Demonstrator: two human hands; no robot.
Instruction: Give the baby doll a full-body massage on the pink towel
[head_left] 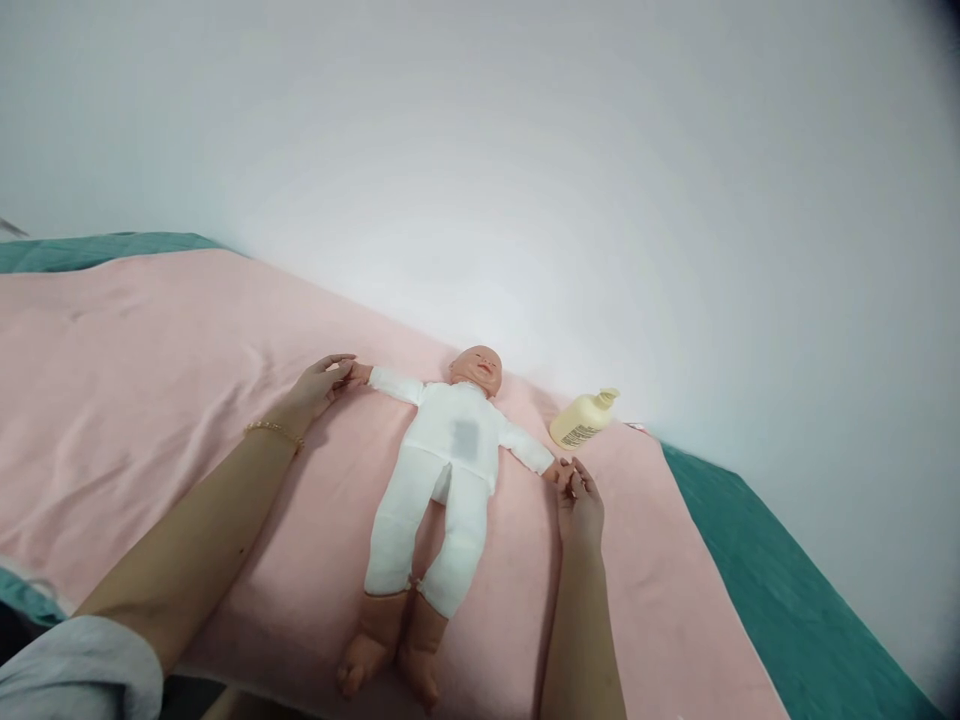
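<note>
A baby doll (pixel 442 430) in a white cloth suit lies on its back, arms stretched out to both sides and bare feet toward me. My left hand (pixel 322 385), below a beaded bracelet on the wrist, is closed on the doll's hand at the left. On the other side my right hand (pixel 580 505) pinches the doll's other hand between thumb and fingers. Just beyond my right hand stands a pale yellow pump bottle (pixel 585 418), tilted in view, with dark print on its side.
A pink blanket (pixel 187 340) lies under the doll, with wrinkles at the left. Green bedding (pixel 780 560) shows past its edges. A white wall (pixel 480 180) rises directly behind the doll's head and the bottle.
</note>
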